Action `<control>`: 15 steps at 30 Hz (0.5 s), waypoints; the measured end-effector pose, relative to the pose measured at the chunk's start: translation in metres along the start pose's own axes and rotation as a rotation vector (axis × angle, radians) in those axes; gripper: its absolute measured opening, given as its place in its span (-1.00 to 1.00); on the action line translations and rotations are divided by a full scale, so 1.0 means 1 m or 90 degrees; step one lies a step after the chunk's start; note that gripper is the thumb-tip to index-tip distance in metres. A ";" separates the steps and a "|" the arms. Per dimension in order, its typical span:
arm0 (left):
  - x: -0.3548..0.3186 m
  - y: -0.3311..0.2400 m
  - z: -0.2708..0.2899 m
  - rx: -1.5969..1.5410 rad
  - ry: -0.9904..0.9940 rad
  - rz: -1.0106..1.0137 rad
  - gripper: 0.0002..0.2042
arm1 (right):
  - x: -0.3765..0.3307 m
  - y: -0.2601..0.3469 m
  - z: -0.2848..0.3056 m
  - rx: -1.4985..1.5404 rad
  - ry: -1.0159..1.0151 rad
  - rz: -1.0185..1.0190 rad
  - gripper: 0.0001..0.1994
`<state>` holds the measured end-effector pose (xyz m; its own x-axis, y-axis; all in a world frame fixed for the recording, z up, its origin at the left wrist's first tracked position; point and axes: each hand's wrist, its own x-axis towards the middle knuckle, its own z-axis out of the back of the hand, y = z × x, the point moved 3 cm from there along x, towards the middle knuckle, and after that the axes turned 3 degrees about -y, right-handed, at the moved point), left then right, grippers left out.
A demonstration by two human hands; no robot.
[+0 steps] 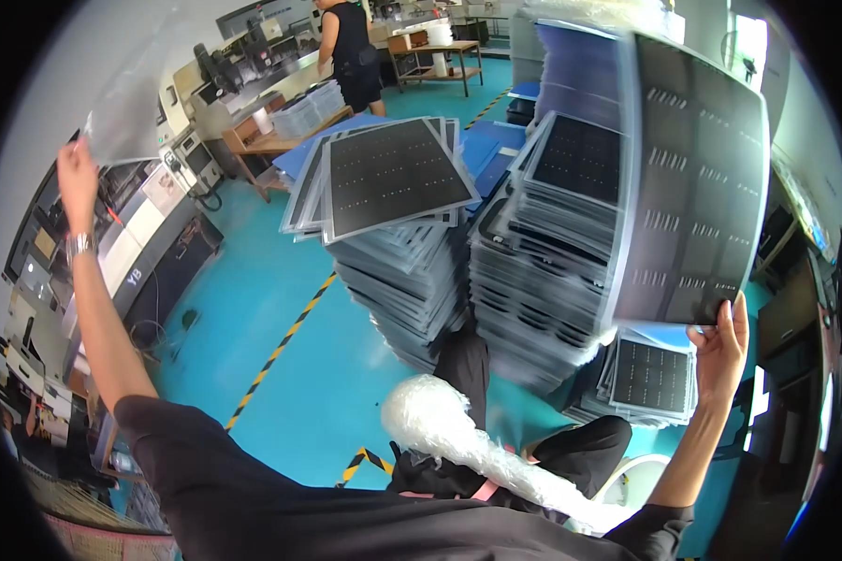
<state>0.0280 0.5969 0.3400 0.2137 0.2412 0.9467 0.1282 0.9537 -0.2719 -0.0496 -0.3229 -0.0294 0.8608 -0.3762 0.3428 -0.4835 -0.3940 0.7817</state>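
Note:
My left hand (78,178) is raised at the far left, its fingers closed on the lower corner of a clear plastic film (126,117). On the right, my right hand (723,351) pinches the bottom edge of a black sheet (688,187) with rows of small slots and a clear border, held upright. Beside that sheet rises a tall stack of similar sheets (543,271). Another stack (398,178), topped by black slotted sheets lying askew, stands in front of me. A lower stack (653,374) sits beneath my right hand. Across my lap lies a bundle of clear plastic wrap (430,411).
Machines (145,220) line the left side. A person in black (351,56) stands beyond, near a wooden table (285,140) carrying clear trays. Yellow-black tape (281,346) crosses the blue floor. A taller blue-tinted stack (580,75) stands behind the right stack.

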 end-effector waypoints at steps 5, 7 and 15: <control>-0.120 -0.065 -0.032 -0.223 0.177 0.024 -0.70 | 0.028 -0.031 -0.143 -0.056 0.097 -0.110 -0.52; -0.132 -0.118 -0.031 -0.273 0.280 0.074 -0.72 | 0.046 -0.054 -0.199 -0.054 0.213 -0.134 -0.55; -0.232 -0.249 0.003 -0.403 0.506 0.067 -0.80 | 0.095 -0.135 -0.287 -0.577 0.261 0.046 -0.49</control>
<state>-0.0567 0.3044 0.1887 0.8052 -0.0902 0.5861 0.5103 0.6090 -0.6072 0.1433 -0.0651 0.0469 0.9053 0.0121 0.4246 -0.3795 0.4720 0.7958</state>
